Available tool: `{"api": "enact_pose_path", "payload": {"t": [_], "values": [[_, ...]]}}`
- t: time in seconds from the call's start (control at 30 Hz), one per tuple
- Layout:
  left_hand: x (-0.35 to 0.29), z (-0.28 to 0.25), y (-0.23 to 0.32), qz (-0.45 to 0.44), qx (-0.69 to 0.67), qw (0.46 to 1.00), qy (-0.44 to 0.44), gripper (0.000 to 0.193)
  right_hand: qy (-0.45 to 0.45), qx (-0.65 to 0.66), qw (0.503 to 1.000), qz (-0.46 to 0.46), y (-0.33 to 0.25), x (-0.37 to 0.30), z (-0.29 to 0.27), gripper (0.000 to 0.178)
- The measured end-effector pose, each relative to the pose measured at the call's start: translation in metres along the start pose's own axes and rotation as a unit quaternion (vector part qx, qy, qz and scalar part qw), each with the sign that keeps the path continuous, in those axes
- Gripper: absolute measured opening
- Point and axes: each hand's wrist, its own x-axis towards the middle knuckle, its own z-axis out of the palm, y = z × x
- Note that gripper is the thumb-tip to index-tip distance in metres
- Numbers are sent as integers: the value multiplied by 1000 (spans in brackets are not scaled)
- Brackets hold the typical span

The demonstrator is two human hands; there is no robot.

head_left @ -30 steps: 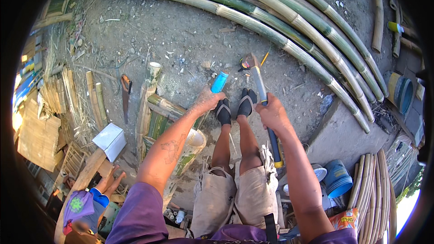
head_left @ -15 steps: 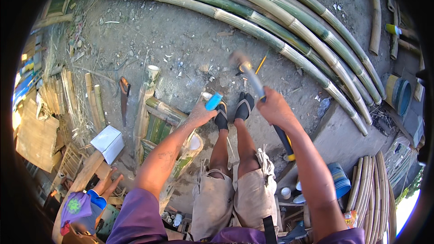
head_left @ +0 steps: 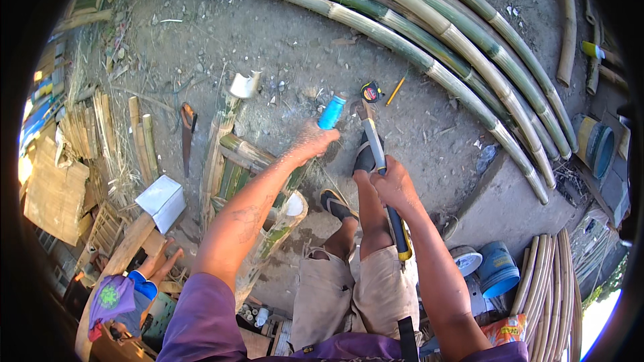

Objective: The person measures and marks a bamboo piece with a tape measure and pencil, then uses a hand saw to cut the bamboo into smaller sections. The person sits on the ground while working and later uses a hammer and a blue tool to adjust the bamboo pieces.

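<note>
My left hand (head_left: pixel 314 141) is closed round a blue cylindrical tool handle (head_left: pixel 331 112) with a greyish top end; any blade is hidden. It is over the upper right part of a bamboo frame (head_left: pixel 245 153) with thick, pale-ended posts. In my right hand (head_left: pixel 394 184) is a hammer (head_left: pixel 376 144), gripped partway along its handle. The hammer's head end points away from me, near the blue handle but apart from it. Its dark grip with a yellow end hangs back over my shorts.
Long bamboo poles (head_left: pixel 429 60) lie across the far ground. A tape measure (head_left: pixel 371 91) and yellow pencil (head_left: pixel 396 91) lie beyond my feet. A handsaw (head_left: pixel 187 135) and white box (head_left: pixel 161 202) are left. Blue buckets (head_left: pixel 498 269) stand right. Another person (head_left: pixel 124 302) is at lower left.
My left hand has moved away from me and slightly right with the blue handle. The hammer has swung down and nearer. My left foot has shifted back and my right foot away.
</note>
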Motion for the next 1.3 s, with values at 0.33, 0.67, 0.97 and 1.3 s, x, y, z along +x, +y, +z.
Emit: {"api": "enact_pose_path", "payload": {"t": [0.33,0.67,0.97,1.3], "values": [[-19,-3,-2,2,59,998,6,26,-7,-19,999,34,15,-12,-9,36],[-68,7,22,-42,67,997,-24,24,-10,-48,999,3,8,-19,-7,34],[-75,6,17,-16,48,998,-26,25,8,-23,1000,-10,-2,-33,-14,22],[-73,5,13,-13,74,997,-20,25,45,-72,994,-64,-4,-33,-39,25]]}}
